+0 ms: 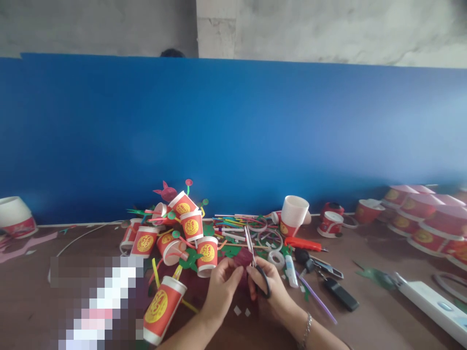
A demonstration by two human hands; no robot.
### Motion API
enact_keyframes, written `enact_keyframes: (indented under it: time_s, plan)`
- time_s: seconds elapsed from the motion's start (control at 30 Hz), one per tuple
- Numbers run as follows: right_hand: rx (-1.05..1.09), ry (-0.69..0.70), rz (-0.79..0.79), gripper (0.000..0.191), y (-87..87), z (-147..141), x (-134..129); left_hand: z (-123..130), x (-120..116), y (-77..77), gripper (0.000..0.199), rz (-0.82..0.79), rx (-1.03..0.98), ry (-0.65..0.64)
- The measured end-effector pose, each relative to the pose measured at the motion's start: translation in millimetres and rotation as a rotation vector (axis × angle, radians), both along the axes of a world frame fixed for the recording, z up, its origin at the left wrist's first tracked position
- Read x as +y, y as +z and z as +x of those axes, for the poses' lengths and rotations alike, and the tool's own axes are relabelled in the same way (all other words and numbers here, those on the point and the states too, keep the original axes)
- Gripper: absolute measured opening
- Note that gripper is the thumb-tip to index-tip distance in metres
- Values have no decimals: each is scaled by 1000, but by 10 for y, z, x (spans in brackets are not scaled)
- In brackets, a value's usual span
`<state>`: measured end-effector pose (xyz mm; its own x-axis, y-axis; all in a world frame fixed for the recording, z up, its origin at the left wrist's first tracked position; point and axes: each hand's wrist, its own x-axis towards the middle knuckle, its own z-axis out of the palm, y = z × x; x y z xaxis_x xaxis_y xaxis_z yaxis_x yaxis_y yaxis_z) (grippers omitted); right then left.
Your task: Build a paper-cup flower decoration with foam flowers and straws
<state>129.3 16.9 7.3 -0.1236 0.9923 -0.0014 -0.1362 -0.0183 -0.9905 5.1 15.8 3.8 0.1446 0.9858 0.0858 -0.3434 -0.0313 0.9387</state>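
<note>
Presently, a blue partition (233,131) is set behind the bench (368,323) | decorated cups (191,226) are heaped left, straws (228,230) crowded ahead, centrally | mid-bench, scissors (251,250) are gripped in the right hand (276,289), long axis fore-and-aft, blades (249,239) pointed away, slightly left | maroon paper (242,257) is pinched by the left hand (222,287) at the blades | white scraps (237,310) are scattered nearer

The scissors (251,249) had bright, smooth metal blades and a black plastic handle (268,287). The dark red piece (242,258) looked like thin, matt paper. The red-and-white cup (164,308) was smooth paper. The glue stick (291,271) had a plastic body; the bracelet (307,331) was shiny metal links. The counter (365,311) looked dull, the blue partition (233,131) smooth with a soft sheen, the wall (328,29) rough, like bare concrete.
</note>
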Motion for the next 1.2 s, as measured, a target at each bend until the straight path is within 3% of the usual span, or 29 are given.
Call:
enact_keyframes:
  time_s: [0.17,0.37,0.73,1.2]
  plan:
    - [-4,156,31,38,13,7,-49,-61,6,40,35,-47,55,203]
    - [-107,374,-20,39,36,-14,-107,-78,12,74,31,-18,67,290]
    - [-128,359,0,38,-14,5,-76,-61,28,45,29,-27,47,194]
    - [-160,353,10,37,14,5,-79,-66,38,55,30,-44,11,182]
